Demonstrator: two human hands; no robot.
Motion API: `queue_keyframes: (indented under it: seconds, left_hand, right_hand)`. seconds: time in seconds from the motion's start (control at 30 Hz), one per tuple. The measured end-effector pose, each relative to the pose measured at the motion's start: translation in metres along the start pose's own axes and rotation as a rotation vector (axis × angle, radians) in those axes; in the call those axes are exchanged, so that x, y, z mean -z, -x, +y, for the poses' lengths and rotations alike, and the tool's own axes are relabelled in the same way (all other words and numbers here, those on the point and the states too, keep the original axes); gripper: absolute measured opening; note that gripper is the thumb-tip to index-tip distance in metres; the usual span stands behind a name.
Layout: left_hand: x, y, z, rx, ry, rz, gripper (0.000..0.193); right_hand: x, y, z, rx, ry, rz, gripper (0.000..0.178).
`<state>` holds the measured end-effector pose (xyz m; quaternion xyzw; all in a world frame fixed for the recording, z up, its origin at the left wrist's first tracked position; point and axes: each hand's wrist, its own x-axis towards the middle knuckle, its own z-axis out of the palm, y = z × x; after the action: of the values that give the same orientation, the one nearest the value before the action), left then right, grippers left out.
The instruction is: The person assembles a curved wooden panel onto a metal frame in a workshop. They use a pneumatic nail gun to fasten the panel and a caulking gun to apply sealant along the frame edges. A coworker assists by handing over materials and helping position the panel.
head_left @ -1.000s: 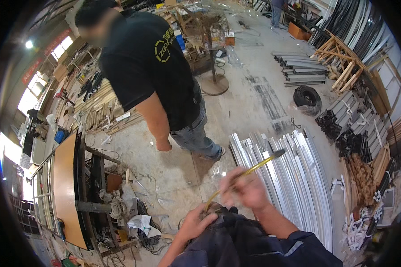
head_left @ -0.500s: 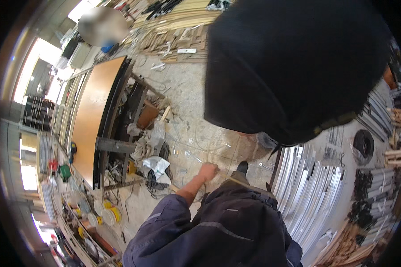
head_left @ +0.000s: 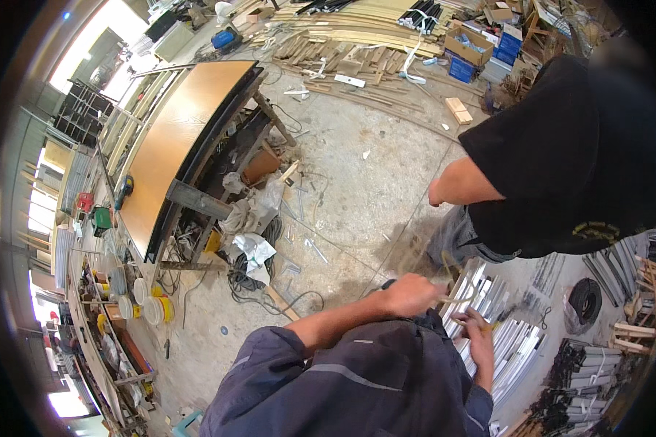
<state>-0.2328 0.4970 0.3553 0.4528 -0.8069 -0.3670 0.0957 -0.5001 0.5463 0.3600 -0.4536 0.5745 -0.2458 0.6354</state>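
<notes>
My left hand (head_left: 412,294) is closed into a fist in front of my dark blue jacket. A thin yellowish strip (head_left: 450,285), blurred by motion, curls out of it. My right hand (head_left: 479,341) pinches the strip's other end just below, over a bundle of silver metal profiles (head_left: 506,348) lying on the floor. A small dark object shows at my left wrist; what it is cannot be told. A co-worker in a black T-shirt (head_left: 561,160) stands close on the right, with a bare forearm (head_left: 463,183) hanging above my hands.
A workbench with an orange-brown top (head_left: 175,138) stands at the left, with cables, rags and scrap under it. Timber and boxes (head_left: 474,44) lie at the back. Dark metal bars (head_left: 583,379) and a coiled black hose (head_left: 584,298) sit at the right. The concrete floor (head_left: 357,182) carries small debris.
My view has swung, so the co-worker who filled the upper frame now stands at the right. My right hand is back in view, and both hands hold the yellow strip curled rather than straight.
</notes>
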Motion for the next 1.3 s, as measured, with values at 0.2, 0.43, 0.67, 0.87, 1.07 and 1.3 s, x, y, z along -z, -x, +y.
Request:
queue_keyframes:
  seconds: [0.2,0.43,0.67,0.87,1.07,1.3]
  left_hand:
    - [0.008,0.006,0.018,0.031,0.064,-0.027,0.035]
    - [0.0,0.011,-0.071,-0.075,0.316,0.22,0.019]
    - [0.006,0.037,-0.274,0.395,0.149,0.459,0.016]
    - [0.04,0.094,-0.44,0.654,-0.021,0.554,0.017]
    - [0.107,0.052,-0.496,0.854,-0.013,0.507,0.029]
    - [0.179,-0.071,-0.524,0.597,-0.002,0.53,0.034]
  right_hand:
    - [-0.032,-0.025,-0.028,0.068,-0.584,-0.095,0.045]
    - [-0.052,-0.067,-0.075,0.141,-0.34,-0.345,0.031]
    - [-0.097,-0.173,-0.131,0.122,-0.669,-0.239,0.025]
    - [-0.079,-0.233,-0.182,0.254,-0.788,-0.042,0.029]
    - [-0.054,-0.251,-0.236,0.376,-0.732,0.261,0.031]
    - [-0.002,-0.299,-0.298,0.376,-0.368,0.366,0.026]
